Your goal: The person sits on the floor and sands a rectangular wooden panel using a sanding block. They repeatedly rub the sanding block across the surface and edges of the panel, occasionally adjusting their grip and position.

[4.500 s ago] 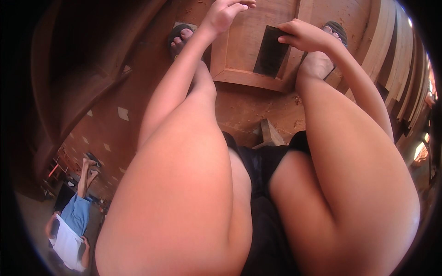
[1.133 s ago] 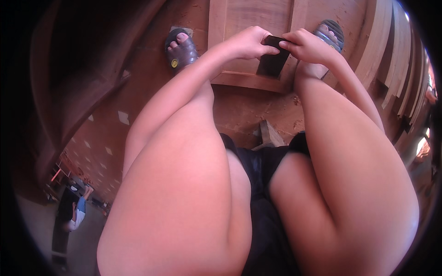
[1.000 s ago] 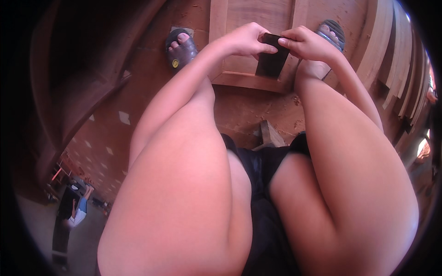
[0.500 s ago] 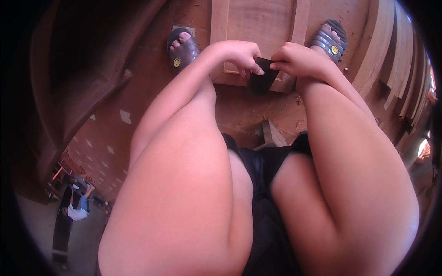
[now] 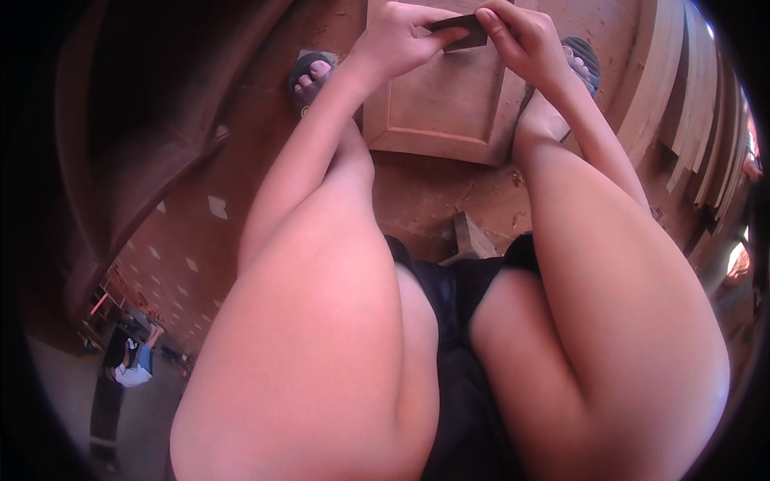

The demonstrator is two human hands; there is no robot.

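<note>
Saw the framed wooden panel (image 5: 441, 92) cut off at top and the dark sheet (image 5: 470, 33) partly covered by left hand (image 5: 395, 42) and right hand (image 5: 529, 42); found the distant co-worker (image 5: 135, 372) small and blurred.

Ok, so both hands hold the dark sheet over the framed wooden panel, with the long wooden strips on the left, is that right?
Not quite: the head view shows the wooden strips on the right. The left hand and right hand do hold the dark sheet over the framed panel.
</note>
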